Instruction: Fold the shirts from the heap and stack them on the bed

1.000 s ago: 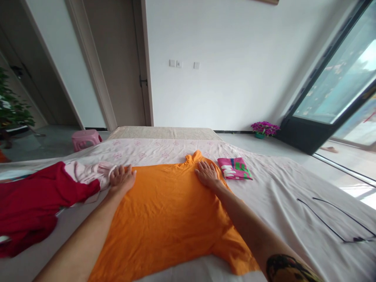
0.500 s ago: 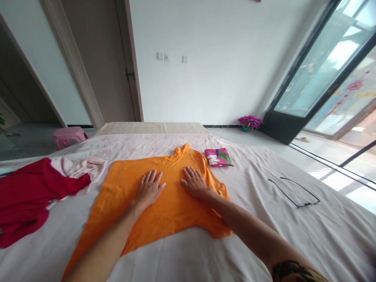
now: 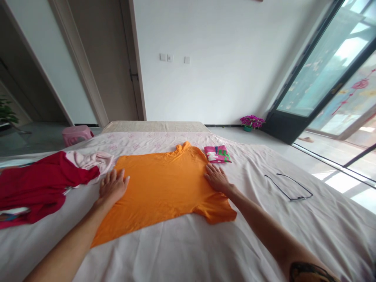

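Orange cloth high-neck top (image 3: 163, 178) was laid flat on pale cloth sheet (image 3: 182, 250), long axis left-right. Left edge was touched by left hand (image 3: 113, 188), right edge by right hand (image 3: 217, 179); both splayed, nothing gripped. Collar (image 3: 182, 148) was pointed far, nearer right hand.

Worn on the head, the one camera looks forward and down across the pale sheet (image 3: 182, 250), with the left hand (image 3: 112, 187) and right hand (image 3: 217, 178) near, reaching the white wall (image 3: 223, 78) ahead and glass door (image 3: 311, 90) at right.
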